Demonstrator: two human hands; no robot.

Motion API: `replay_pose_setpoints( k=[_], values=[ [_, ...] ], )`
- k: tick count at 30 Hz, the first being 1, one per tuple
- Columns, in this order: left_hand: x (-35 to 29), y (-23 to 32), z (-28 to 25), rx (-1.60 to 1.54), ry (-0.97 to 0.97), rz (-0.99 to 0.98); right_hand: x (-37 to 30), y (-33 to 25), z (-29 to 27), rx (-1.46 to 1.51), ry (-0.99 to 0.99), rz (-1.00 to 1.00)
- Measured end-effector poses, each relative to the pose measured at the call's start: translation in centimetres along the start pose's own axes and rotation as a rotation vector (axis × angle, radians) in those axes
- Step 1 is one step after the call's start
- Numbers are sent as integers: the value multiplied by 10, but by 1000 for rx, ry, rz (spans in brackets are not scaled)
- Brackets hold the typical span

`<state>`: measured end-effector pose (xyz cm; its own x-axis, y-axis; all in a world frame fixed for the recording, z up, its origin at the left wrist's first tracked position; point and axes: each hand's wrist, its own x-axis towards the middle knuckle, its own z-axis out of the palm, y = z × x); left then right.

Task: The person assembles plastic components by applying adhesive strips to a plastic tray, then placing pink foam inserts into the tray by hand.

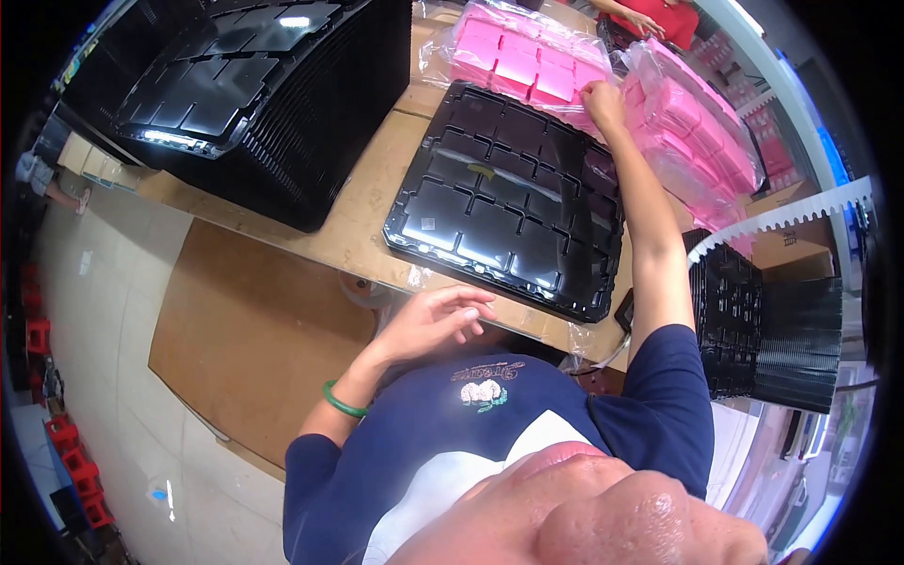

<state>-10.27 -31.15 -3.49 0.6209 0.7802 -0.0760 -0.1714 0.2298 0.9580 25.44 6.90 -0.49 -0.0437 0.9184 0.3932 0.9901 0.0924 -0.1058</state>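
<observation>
My right arm reaches across a black plastic tray (513, 193) with a moulded grid of compartments. At its end my right hand (604, 104) has its fingers bent together at the right edge of a bundle of pink pieces (527, 66) in clear plastic film; what they grip, if anything, is hidden. My left hand (435, 321) hovers in front of my body, just off the table's near edge, fingers loosely extended and nothing in them. A green bangle (345, 399) circles my left wrist.
A tall stack of black trays (311, 132) stands left on the brown table (363, 202). Right of my arm lies a second film-wrapped pink bundle (692, 127). More black trays (725, 320) and a toothed white strip (782, 218) are at the right. Another person in red (664, 21) works opposite.
</observation>
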Motion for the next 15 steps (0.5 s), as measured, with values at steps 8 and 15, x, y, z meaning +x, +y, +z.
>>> replay_pose_setpoints(
  k=[8,15],
  values=[
    [79,57,-9,157,-139,148,27,-12,-56,36,62,15],
    [261,93,-25,-157,90,210,18,-21,-81,-88,408,-288]
  ],
)
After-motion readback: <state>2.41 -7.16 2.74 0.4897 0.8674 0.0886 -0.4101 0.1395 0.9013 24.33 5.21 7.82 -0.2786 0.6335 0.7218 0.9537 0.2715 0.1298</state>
